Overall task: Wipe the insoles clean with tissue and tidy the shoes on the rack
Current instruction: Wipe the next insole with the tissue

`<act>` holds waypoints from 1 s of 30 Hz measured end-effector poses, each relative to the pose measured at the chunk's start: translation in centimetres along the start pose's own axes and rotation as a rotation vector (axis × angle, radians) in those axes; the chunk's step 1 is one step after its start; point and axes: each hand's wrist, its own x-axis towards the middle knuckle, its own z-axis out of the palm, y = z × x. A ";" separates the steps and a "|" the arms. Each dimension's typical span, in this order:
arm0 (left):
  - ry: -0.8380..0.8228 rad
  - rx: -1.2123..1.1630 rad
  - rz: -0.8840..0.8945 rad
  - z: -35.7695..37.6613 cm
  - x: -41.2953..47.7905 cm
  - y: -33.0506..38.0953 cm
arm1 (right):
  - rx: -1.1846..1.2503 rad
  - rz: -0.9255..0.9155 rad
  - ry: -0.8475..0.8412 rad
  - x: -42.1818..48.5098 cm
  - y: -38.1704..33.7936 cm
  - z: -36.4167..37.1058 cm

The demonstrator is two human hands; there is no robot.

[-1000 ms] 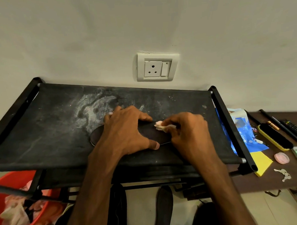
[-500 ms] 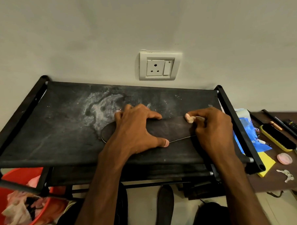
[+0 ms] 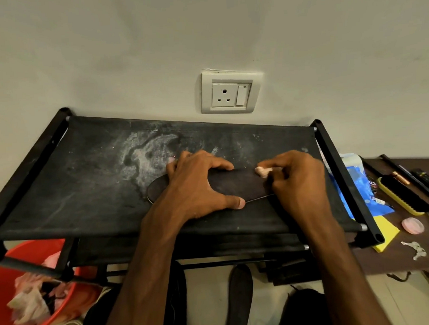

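Observation:
A dark insole (image 3: 236, 184) lies flat on the dusty black fabric top of the shoe rack (image 3: 87, 192). My left hand (image 3: 199, 185) presses down on the insole's middle, fingers spread with the thumb at its near edge. My right hand (image 3: 299, 178) pinches a small wad of pale pink tissue (image 3: 262, 171) against the insole's right end near its far edge. The right end of the insole is hidden under that hand. Another dark insole (image 3: 239, 299) lies on the floor below the rack.
A red tub (image 3: 26, 315) holding crumpled tissue sits at lower left. A brown table (image 3: 397, 255) to the right carries a blue packet (image 3: 357, 180), a yellow-edged brush (image 3: 404, 194), keys (image 3: 415, 249) and a remote (image 3: 428, 181). A wall socket (image 3: 230, 93) is behind the rack.
My right hand has slid the tissue rightward along the insole, from near its middle towards its right end. My left hand still holds the insole down.

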 end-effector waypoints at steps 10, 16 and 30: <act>0.006 -0.014 0.001 0.0 0.1 -0.3 | -0.111 -0.106 -0.118 -1.5 -2.5 2.9; 0.014 -0.020 0.007 0.2 0.0 -0.3 | 0.017 -0.037 0.000 -0.3 -1.1 1.9; 0.018 -0.013 0.011 0.3 0.2 -0.7 | -0.226 -0.062 -0.098 0.3 -0.8 0.4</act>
